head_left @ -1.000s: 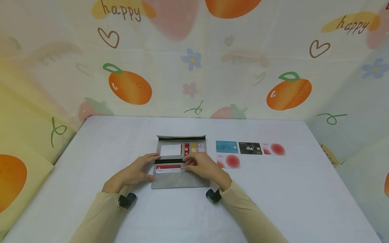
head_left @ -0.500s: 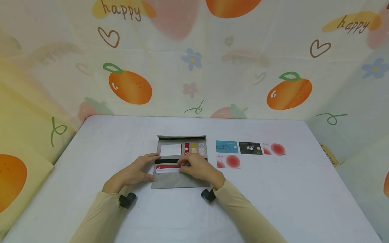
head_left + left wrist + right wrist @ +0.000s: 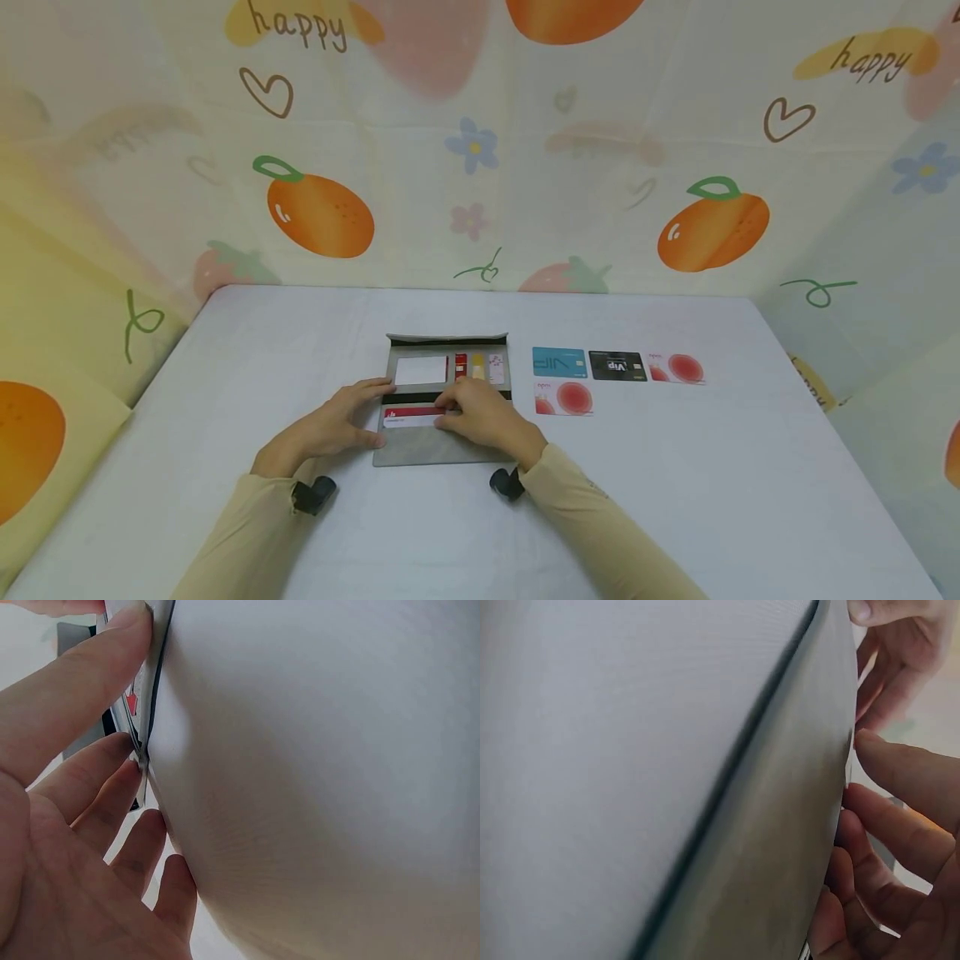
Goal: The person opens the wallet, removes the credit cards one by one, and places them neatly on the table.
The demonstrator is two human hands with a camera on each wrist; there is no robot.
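A grey wallet lies spread on the table, its upper half holding a white card and several narrow coloured card ends. In the lower half a red-and-white card shows above the grey pocket. My left hand rests along the wallet's left edge, thumb on the lower half, fingers reaching the upper. My right hand is over the lower half's right part. Its thumb and forefinger pinch the red-and-white card's right end, which they cover. In the right wrist view a thin pale edge shows between thumb and forefinger.
Right of the wallet lie a teal VIP card, a black VIP card and two pink-and-white cards, one at the end of the row and one below. A patterned cloth hangs behind the white table.
My right hand has moved left along the wallet's lower half, onto the right end of the red-and-white card. The left hand has stayed in place.
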